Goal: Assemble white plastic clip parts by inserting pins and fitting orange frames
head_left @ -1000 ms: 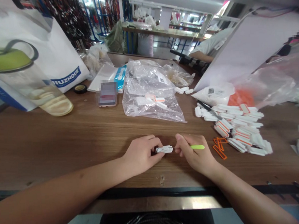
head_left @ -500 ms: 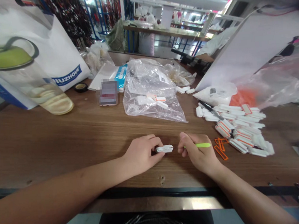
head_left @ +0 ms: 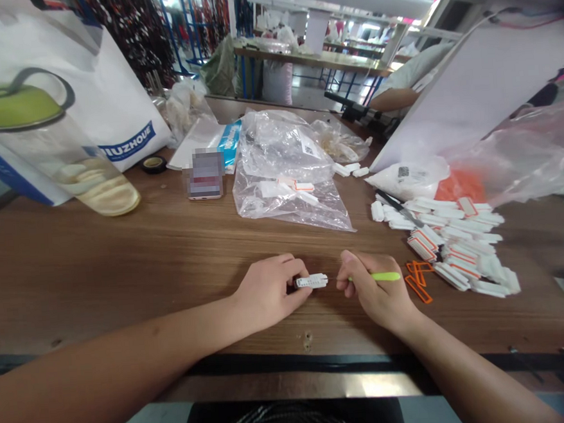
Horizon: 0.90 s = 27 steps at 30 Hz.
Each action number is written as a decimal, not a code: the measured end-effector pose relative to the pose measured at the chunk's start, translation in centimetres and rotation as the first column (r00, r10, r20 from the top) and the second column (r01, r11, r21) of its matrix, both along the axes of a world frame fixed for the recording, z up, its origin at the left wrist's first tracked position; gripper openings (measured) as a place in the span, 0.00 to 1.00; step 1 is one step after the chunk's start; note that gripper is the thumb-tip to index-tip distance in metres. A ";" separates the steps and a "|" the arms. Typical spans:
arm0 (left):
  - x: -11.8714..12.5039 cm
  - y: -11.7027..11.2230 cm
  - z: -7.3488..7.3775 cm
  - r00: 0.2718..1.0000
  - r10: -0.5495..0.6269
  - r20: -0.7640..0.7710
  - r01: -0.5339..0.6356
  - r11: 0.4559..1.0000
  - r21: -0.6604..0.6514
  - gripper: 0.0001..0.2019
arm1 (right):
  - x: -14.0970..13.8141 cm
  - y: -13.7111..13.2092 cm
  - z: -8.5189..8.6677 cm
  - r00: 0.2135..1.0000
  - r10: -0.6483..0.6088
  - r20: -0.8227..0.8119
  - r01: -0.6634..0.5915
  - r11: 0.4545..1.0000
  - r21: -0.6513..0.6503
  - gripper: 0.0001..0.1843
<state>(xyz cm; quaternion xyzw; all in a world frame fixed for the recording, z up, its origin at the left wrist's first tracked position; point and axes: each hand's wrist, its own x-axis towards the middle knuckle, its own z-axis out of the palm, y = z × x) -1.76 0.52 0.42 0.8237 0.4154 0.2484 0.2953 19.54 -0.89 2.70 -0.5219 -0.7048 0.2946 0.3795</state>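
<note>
My left hand rests on the table, thumb and fingers pinching a small white plastic piece with a row of small holes along its face. Its right end sticks out from my grip. Closed in a pen-like hold, my right hand grips a slim screwdriver-like tool with a lime-green handle. The thin shaft points left at the notched end of the white piece; whether the tip touches it I cannot tell. Just right of my right hand lie several orange rectangular frames.
A heap of white plastic pieces, some edged in orange, lies at the right with a dark tool on it. Clear plastic bags, a phone and a green-lidded jar stand farther back. Another person's arm shows behind.
Both hands, the white piece and the tool hold nearly the same position. At the back right, the other person's sleeve has shifted and a forearm now shows.
</note>
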 end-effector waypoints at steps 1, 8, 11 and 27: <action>0.0 0.0 0.0 1.000 0.002 -0.002 -0.002 1.000 0.000 0.03 | 0.0 0.0 0.0 1.000 0.004 0.013 -0.004 1.000 0.006 0.26; 0.2 0.0 0.1 1.000 0.015 -0.016 -0.015 1.000 -0.001 0.04 | -0.3 0.1 0.3 0.974 0.095 0.208 -0.109 0.992 0.057 0.25; 0.2 0.0 0.0 0.999 0.024 -0.024 -0.024 1.000 0.001 0.03 | -0.4 0.1 0.3 0.962 0.103 0.255 -0.125 0.990 0.072 0.24; 0.0 0.0 0.0 1.000 0.009 -0.013 -0.009 1.000 -0.012 0.03 | 0.0 -0.2 0.2 1.000 0.027 0.008 -0.026 1.000 -0.009 0.26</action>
